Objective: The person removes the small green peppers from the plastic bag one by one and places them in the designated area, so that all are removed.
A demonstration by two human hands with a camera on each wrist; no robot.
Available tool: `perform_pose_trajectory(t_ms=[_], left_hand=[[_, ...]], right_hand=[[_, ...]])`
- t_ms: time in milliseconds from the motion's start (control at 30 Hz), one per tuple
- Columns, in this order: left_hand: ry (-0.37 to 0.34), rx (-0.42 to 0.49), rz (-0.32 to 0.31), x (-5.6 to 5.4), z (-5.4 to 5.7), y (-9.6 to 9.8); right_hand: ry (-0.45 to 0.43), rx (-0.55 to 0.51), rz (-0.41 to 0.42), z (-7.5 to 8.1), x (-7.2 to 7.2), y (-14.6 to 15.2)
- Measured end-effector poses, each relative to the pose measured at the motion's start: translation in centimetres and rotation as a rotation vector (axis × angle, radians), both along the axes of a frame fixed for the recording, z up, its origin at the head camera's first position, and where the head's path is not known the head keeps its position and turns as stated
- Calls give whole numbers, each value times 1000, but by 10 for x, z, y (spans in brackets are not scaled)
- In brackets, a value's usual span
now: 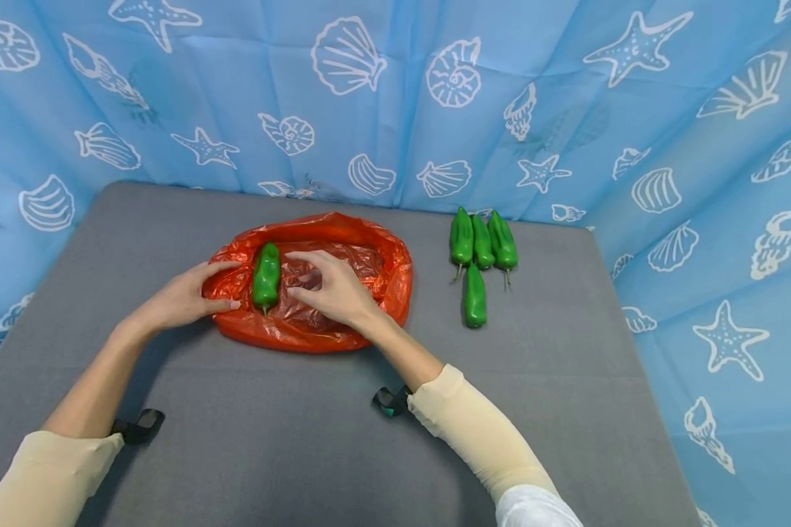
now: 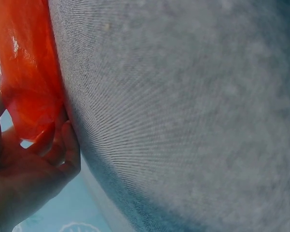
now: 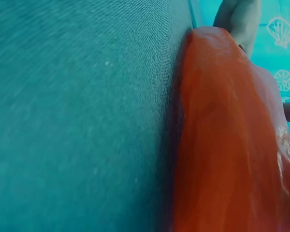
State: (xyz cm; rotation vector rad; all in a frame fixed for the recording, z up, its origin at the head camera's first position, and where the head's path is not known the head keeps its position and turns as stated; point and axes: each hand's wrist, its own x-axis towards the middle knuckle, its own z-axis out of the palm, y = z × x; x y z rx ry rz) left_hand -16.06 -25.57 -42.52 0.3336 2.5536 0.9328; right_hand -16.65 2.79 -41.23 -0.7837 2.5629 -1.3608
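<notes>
A red plastic bag (image 1: 395,293) lies spread wide on the table, its mouth facing up. Inside it, toward the left, rests one green pepper (image 1: 266,277). My left hand (image 1: 187,293) grips the bag's left rim, with curled fingers and thumb around the plastic; the left wrist view shows the red film (image 2: 31,63) between them. Over the bag's middle is my right hand (image 1: 336,289), thumb and fingers apart with nothing between them, just right of the pepper. In the right wrist view the bag's side (image 3: 222,135) hides most of that hand.
Right of the bag, three green peppers (image 1: 483,241) lie side by side near the table's back edge, and another pepper (image 1: 475,296) lies in front of them. A blue curtain (image 1: 395,102) with white shells surrounds the grey table (image 1: 270,439) at the back and sides.
</notes>
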Motion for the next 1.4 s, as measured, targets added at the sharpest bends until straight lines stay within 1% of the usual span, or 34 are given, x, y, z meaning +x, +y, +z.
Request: perform_pose_trajectory(t_ms=[167,267,500,667,767,1000,1167,1333,1400], left_hand=[[4,2,6,0,-1,-1],[13,1,3,1,-2,-2],[23,-5,4,3,-3,-3],[23,-8,5,2,-2,0],[23,-11,8,2,-2,1],[26,-16,7,0,-1,2],[26,-10,5,0,-2,2],[26,-7,6,-1,-3,1],[25,-3,7,-1,-2,1]], right_hand=[[1,6,0,-2,-3,-9],[-16,4,1,-4,-5,-16],[-30,47,0,-8,-7,-30],[13,150,-9,-9,-11,-36],[24,209,-5,-10,-12,-38],[23,295,17,-13,-16,-46],[-5,360,44,-16,-17,-53],[26,426,50,-18,-18,-60],[42,436,43,-20,-19,-62]])
